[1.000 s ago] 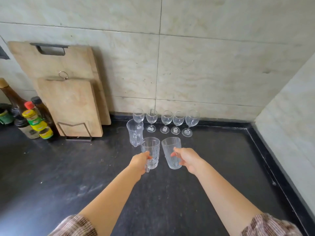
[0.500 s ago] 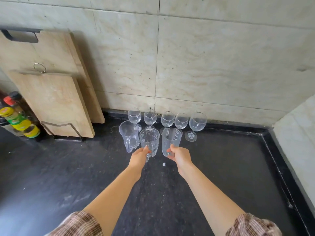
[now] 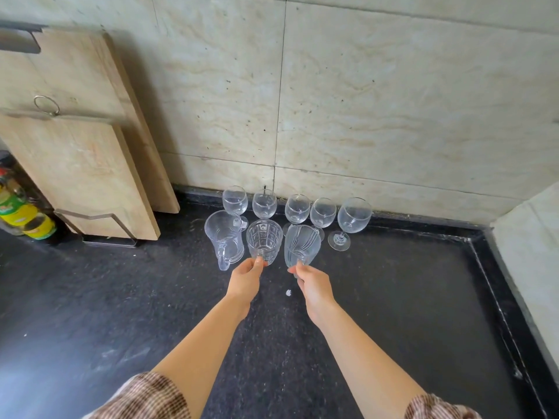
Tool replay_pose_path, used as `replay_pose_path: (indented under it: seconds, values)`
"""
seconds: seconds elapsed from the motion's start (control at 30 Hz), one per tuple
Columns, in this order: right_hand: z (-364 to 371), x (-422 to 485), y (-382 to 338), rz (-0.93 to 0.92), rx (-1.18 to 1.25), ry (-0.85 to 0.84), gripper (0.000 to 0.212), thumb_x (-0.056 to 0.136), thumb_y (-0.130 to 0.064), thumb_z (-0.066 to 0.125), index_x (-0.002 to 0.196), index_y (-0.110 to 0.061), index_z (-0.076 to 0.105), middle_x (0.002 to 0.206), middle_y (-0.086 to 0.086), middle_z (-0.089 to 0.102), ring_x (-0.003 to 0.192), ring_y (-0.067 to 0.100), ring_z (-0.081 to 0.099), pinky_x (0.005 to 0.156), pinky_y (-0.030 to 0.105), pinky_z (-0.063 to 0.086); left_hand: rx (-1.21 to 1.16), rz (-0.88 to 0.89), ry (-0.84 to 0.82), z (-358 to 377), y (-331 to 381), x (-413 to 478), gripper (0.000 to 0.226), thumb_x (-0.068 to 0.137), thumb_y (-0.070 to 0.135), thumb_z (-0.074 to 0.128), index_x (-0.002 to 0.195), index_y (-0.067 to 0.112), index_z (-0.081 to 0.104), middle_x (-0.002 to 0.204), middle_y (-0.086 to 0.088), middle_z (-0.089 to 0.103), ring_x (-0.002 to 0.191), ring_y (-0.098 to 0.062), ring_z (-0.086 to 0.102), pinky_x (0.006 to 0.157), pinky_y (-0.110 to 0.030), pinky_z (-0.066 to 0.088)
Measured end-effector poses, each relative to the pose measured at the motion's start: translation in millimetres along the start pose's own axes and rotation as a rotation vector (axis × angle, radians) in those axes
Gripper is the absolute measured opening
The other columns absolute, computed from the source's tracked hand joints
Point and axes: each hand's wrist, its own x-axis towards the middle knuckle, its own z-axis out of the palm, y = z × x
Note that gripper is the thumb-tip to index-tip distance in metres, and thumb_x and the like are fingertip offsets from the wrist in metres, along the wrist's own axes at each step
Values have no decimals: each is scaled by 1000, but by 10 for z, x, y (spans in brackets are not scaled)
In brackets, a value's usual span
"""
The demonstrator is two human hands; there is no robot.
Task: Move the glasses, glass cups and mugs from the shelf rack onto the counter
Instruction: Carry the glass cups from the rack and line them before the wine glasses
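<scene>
My left hand [image 3: 245,276] grips the handle of a faceted glass mug [image 3: 263,241] that stands on the black counter [image 3: 393,297]. My right hand [image 3: 313,284] holds the handle of a ribbed glass mug [image 3: 302,244] just to its right. A plain glass mug [image 3: 224,237] stands to the left of both, untouched. Behind them, several wine glasses [image 3: 354,217] stand in a row along the wall. The shelf rack is out of view.
Two wooden cutting boards [image 3: 81,158] lean in a metal stand [image 3: 99,228] at the left. Sauce bottles [image 3: 21,213] stand at the far left edge. A tiled wall closes the back, and a raised ledge [image 3: 532,237] bounds the right. A small white speck [image 3: 289,293] lies between my hands.
Both hands carried their mugs forward to the row beside the plain mug, and the mugs now rest on the counter in front of the wine glasses.
</scene>
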Motion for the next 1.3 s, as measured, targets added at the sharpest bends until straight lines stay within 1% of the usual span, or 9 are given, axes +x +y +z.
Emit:
replay_pose_path:
  seconds: [0.2,0.37,0.57,0.67,0.77,0.9,1.03,1.13,1.3]
  values:
    - [50,-6,14,-29,-60,62,32,97,-34,48,73,-26,68,110,-1,57,101,16,54,90,32,41,56,-26,5,-46,35,-17,30,94,43,44,107,25,64,114,-1,62,110,-24,55,99,-40,42]
    - [65,-54,-29,-26,-85,118,28,95,-34,50,73,-26,65,99,-2,61,81,11,55,75,29,41,179,16,-38,-151,56,-139,47,93,47,46,132,20,50,132,0,56,118,-18,52,88,-29,39]
    - [20,-211,-31,-9,-63,215,30,87,-38,66,72,-12,63,93,2,64,91,35,63,90,43,47,314,22,-48,-396,45,-397,49,93,46,46,134,20,48,140,-3,51,122,-20,50,100,-33,40]
    - [76,-418,26,1,-115,236,50,86,-35,66,101,13,61,108,21,57,104,44,59,96,49,44,350,33,-34,-543,30,-596,41,95,42,43,128,20,53,136,-4,54,120,-22,52,98,-34,43]
    - [214,-707,69,-74,-357,130,42,87,-35,62,88,7,63,82,22,61,77,34,60,86,46,48,408,66,18,-750,-41,-820,39,96,40,42,128,20,52,133,-3,55,116,-22,54,91,-31,44]
    - [546,-1099,160,-322,-680,-9,43,87,-32,60,99,10,62,103,23,67,100,39,60,84,41,48,467,125,137,-1176,-210,-1202,35,96,38,41,125,22,53,127,-2,58,91,-15,56,70,-24,44]
    - [1079,-1613,357,-534,-929,-210,32,88,-35,59,110,-13,63,112,5,63,105,21,59,78,27,40,471,151,310,-1827,-489,-1755,33,95,36,41,123,23,53,113,1,61,65,-10,57,50,-23,43]
    - [1568,-2106,636,-686,-1074,-357,38,89,-37,56,121,-19,57,120,2,54,112,18,53,84,31,44,483,138,454,-2393,-791,-2318,33,94,33,42,122,21,54,112,-7,61,72,-19,61,61,-25,45]
    - [2423,-3181,1280,-920,-1242,-617,40,90,-37,54,126,-19,51,128,2,49,121,19,44,89,34,41,521,86,700,-3322,-1495,-3509,36,94,27,44,126,14,52,126,-14,57,114,-31,55,95,-33,42]
